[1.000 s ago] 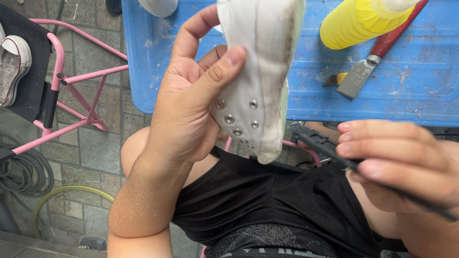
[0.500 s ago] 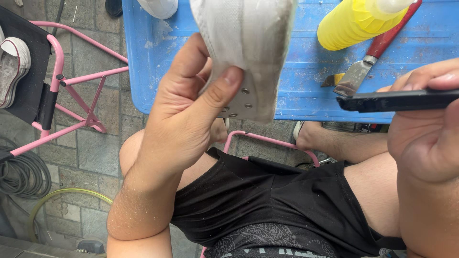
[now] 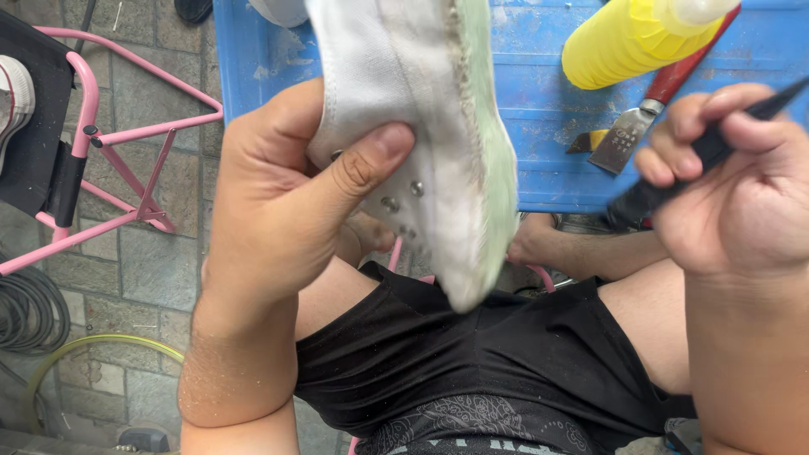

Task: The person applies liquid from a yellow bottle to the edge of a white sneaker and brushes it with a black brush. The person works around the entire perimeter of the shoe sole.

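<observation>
Left hand (image 3: pixel 278 219) grips a white shoe (image 3: pixel 421 126) above the lap, sole edge looking grimy, likely part-cleaned; right hand (image 3: pixel 742 194) fingers clench a dark tool (image 3: pixel 716 143) just beside it

head cam | steep downward look | close above lap (image 3: pixel 472 354) | single view

I count two hands, my left hand (image 3: pixel 278 211) and right hand (image 3: pixel 729 198). One white canvas shoe (image 3: pixel 421 126) sits in view here, with a second shoe (image 3: pixel 15 93) at the far left edge. One thin black tool (image 3: pixel 708 147), one yellow bottle (image 3: pixel 628 38), one red-handled scraper (image 3: pixel 649 114), one blue table (image 3: pixel 539 126), one pink folding chair (image 3: pixel 109 135), one yellow-green hose (image 3: pixel 93 345).
</observation>
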